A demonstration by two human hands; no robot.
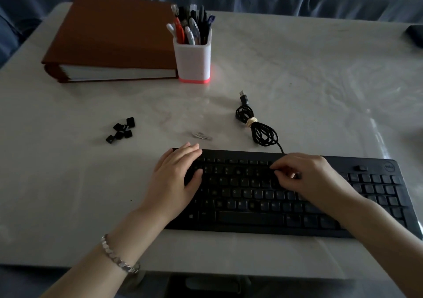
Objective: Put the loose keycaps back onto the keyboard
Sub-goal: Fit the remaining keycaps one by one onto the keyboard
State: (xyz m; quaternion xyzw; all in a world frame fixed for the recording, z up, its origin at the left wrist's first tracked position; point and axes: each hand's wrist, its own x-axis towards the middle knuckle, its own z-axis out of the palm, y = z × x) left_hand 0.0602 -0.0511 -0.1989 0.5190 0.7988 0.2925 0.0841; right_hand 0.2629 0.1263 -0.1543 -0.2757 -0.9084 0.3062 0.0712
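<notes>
Head view: long black plastic keyboard lay nine-to-three o'clock; left hand rested flat on it, right hand curled, hold unclear; small black keycaps sat at ten.

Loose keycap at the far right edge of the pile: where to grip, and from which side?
Pinch the keycap by two opposite side walls, coming down from above. It is small and low, so probably only its sides give purchase. Its far and right sides look free, while the pile crowds its near-left side. The left hand is nearer.
</notes>
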